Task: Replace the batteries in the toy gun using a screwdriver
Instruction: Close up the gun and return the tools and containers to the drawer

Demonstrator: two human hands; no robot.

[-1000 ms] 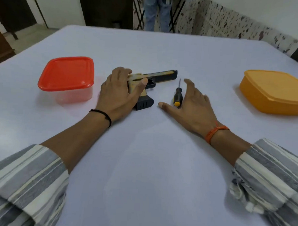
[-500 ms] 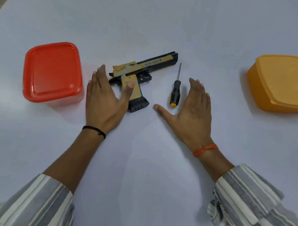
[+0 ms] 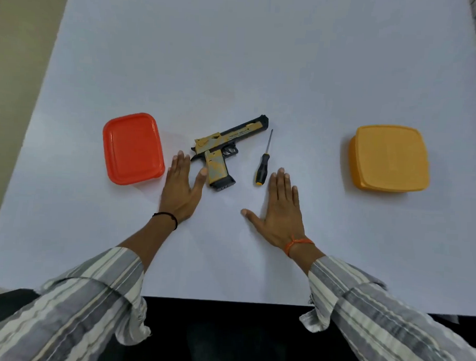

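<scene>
A person sits at a white worktop (image 3: 263,72) with both hands lying flat, palms down, fingers straight, holding nothing. The left hand (image 3: 179,190) and the right hand (image 3: 280,209) are set apart, and the two things the task needs lie in and just beyond the gap between them.

The toy gun (image 3: 221,155) lies on its side just ahead of the left hand. Its grip points back toward the person, right beside the left thumb, either touching it or a hair off; I cannot tell which. Its barrel runs away and to the right, slanting toward the far side.

The screwdriver (image 3: 262,165) lies just ahead of the right hand and slightly to its left, handle end nearest the fingertips, thin shaft pointing away, nearly parallel to the barrel, its tip close to the muzzle.

So, by my reading, the left hand is better placed for the gun and the right for the screwdriver.

An orange-red lidded box (image 3: 132,148) sits just outside the left hand; a yellow lidded box (image 3: 389,157) sits well off beyond the right
</scene>
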